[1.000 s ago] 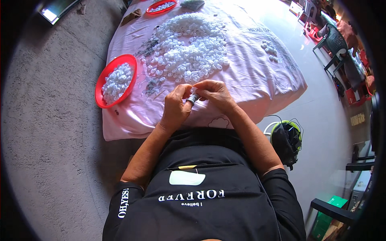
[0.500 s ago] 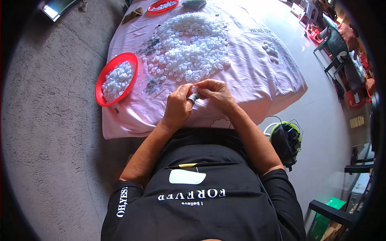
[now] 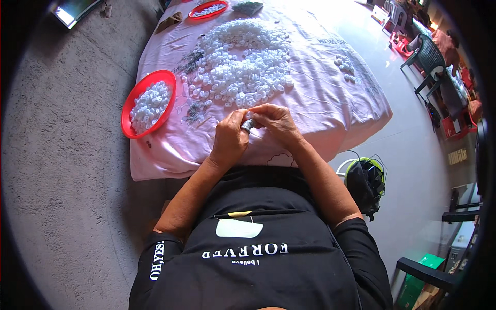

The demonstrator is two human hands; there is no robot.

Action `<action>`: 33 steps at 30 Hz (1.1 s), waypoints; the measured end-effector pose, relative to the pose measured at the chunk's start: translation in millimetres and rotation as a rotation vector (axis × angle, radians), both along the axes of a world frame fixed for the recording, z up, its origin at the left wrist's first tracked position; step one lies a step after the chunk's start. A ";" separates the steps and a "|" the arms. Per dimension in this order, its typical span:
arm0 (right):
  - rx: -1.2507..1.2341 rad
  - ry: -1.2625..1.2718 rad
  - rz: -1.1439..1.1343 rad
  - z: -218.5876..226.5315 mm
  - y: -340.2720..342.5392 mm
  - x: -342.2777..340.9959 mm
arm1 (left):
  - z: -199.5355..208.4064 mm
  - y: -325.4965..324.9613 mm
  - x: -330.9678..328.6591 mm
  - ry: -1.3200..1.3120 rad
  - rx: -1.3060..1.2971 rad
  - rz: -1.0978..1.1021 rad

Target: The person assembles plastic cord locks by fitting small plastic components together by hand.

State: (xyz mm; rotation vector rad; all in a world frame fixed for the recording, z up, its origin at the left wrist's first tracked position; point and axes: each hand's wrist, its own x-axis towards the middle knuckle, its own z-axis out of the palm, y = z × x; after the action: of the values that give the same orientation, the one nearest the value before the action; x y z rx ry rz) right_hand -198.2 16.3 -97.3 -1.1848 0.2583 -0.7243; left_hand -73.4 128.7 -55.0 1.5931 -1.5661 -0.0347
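While the fingertips of both hands meet just on the near side of a broad heap of small white plastic pieces (image 3: 253,70), they pinch a single small white plastic piece (image 3: 250,114) between them. The fingers of the left hand (image 3: 229,135) close on it from the left and those of the right hand (image 3: 279,124) from the right, so neither hand is clearly nearer. A grey band (image 3: 248,125), seemingly wrapped round the left thumb, sits directly beside the pinched piece, on the side away from the heap.

The long axis of the piece cannot be made out: it is tiny and the fingertips cover most of it. How much of the grip each hand bears is likewise hard to tell, and the undersides of the fingers are hidden.

The heap spreads over a desk draped in pale pink cloth (image 3: 325,103). Dark grey scraps (image 3: 192,59) lie along its left side. Left of the heap, near the cloth's edge, stands a round red plastic bowl (image 3: 135,95) filled with similar white pieces; beyond the heap, a second red bowl (image 3: 206,17) is cut off by the frame's top. To the heap's right, well apart, lies a small cluster of whitish pieces (image 3: 345,66).
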 end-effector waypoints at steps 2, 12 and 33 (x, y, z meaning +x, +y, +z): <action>-0.009 0.010 -0.004 -1.0 -1.6 -1.4 | 0.0 -1.1 -1.4 -0.010 -0.011 0.001; -0.007 0.006 -0.030 -4.7 -4.1 -4.9 | 2.5 -4.4 -7.6 0.042 -0.029 -0.002; -0.094 -0.054 -0.191 -4.7 1.0 -4.4 | 6.0 -7.9 -7.6 0.133 -0.025 -0.065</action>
State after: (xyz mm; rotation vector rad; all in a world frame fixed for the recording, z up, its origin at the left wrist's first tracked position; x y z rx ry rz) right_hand -202.5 17.3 -102.1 -1.2382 0.2975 -0.9431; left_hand -81.1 120.7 -49.0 1.4896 -1.5080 -0.1529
